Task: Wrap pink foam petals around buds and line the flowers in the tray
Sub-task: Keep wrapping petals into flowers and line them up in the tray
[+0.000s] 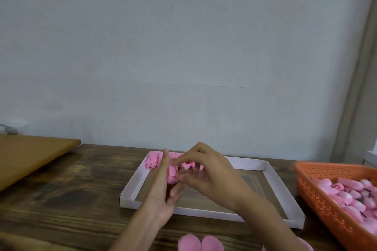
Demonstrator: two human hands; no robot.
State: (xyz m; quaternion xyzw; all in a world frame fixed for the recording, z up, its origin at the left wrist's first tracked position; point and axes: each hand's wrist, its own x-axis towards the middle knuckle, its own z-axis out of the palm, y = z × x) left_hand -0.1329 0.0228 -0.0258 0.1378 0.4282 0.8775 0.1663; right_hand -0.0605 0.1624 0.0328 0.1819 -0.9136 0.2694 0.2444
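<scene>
Grip: I am watching both hands closing on one small pink foam flower (pixel 171 176), so neither is standing wide.
Left hand: the left hand (pixel 163 195) is cupping the flower from the left, one finger reaching straight up along it and the lower fingers curling round its base.
Right hand: the right hand (pixel 210 171) is arching over from the right, its bent fingertips pinching the pink foam against the flower's top.
Flower's place: the flower is being held up off the table, over the far left part of the shallow white cardboard tray (pixel 130 184).
Tray: it is lying flat in the middle of the dark wooden table (pixel 61 193), its brown floor showing to the right of the hands.
Row: a few finished pink foam flowers (pixel 152 161) are sitting in the tray's far left corner, partly hiding behind the hands.
Basket: an orange perforated plastic basket (pixel 308 187) is standing to the right of the tray, holding a heap of pink buds (pixel 346 191).
Petals: loose rounded pink foam petals (pixel 200 243) are lying at the near edge, between the forearms.
Board: a light brown flat board (pixel 30 157) is resting at the far left.
</scene>
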